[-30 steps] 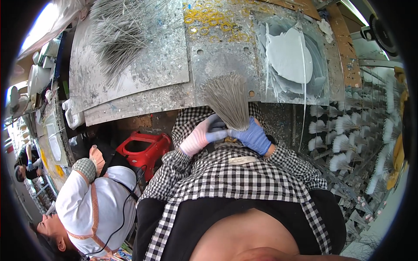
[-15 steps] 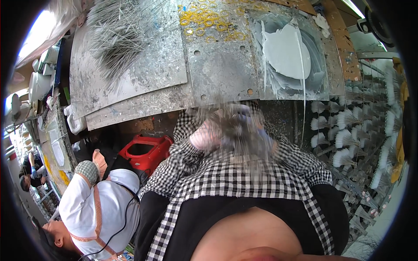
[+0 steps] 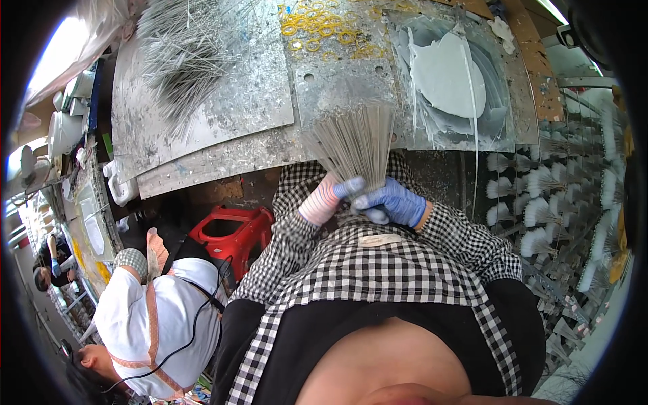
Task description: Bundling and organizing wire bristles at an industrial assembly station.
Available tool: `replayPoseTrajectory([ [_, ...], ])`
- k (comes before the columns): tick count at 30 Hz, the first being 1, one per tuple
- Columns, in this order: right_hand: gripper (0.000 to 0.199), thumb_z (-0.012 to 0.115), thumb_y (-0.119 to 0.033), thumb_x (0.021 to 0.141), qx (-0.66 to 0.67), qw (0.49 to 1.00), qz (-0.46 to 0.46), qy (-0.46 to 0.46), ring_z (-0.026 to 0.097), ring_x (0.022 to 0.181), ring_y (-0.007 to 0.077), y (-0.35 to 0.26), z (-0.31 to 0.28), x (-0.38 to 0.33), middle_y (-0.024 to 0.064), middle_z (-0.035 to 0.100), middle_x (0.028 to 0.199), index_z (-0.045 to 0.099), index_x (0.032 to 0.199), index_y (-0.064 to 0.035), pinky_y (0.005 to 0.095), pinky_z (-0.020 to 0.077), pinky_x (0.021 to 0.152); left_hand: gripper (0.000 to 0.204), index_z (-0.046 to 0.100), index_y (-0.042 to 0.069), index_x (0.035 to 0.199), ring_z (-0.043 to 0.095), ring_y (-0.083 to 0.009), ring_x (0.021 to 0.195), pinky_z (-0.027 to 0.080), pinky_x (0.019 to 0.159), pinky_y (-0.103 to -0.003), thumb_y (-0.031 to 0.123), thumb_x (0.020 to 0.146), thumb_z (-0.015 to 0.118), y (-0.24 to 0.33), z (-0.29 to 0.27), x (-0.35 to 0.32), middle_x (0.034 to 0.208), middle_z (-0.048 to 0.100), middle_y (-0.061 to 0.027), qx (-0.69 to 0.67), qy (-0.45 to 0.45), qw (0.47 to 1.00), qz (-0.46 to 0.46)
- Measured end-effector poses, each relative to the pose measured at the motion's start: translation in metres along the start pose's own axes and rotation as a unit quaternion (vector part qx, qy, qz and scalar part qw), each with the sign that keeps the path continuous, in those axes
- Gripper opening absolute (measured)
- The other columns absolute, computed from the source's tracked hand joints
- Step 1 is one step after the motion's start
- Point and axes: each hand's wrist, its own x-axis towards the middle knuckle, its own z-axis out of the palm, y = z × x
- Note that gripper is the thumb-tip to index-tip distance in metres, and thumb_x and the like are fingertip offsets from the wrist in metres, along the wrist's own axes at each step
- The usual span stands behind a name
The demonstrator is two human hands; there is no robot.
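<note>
Fanning upward toward twelve o'clock from the two gloved hands, a bundle of thin grey wires (image 3: 354, 145) is held at its lower end, just above the checked sleeves. The left hand (image 3: 325, 199), in a pink-and-white striped glove with blue fingertips, is wrapped around the base of the bundle from nine o'clock; the right hand (image 3: 393, 202), in a blue glove, is closed on the same base from three o'clock, both pressed together around it. The wires are straight, stiff and spread like a brush. At twelve o'clock a scratched metal sheet (image 3: 270, 101) is seen, with a loose heap of wires (image 3: 185, 54) at eleven o'clock, yellow rings (image 3: 324, 30), and a pale paste (image 3: 445, 74) at one o'clock. A red stool (image 3: 233, 233) stands at nine o'clock.
</note>
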Motion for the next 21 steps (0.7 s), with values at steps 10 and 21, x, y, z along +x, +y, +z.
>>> replayPoseTrajectory([
  [10,0.054,0.079,-0.025,0.089,-0.095,0.994,0.009,-0.047,0.073,0.095,0.0229,-0.024,0.001,-0.001,0.0165,0.071,0.115,0.059,0.133,-0.0004,0.0263,0.0619,0.069,0.076,0.054,0.000,0.138,0.067,-0.0257,0.110,0.057,0.098,-0.042,0.039,0.082,0.087,0.009,0.000,0.020,0.126,0.067,-0.0165,0.069,-0.028,0.994,0.077],
  [21,0.050,0.083,-0.026,0.086,-0.163,0.986,0.017,0.030,0.064,0.057,0.0124,0.010,-0.009,0.001,0.0059,0.071,0.082,0.065,0.127,-0.0051,0.0258,0.0552,0.052,0.106,0.036,-0.001,0.155,0.050,-0.0323,0.138,0.037,0.119,-0.044,0.041,0.074,0.090,0.027,0.008,-0.015,0.149,0.052,-0.0197,0.163,-0.001,0.983,0.084],
])
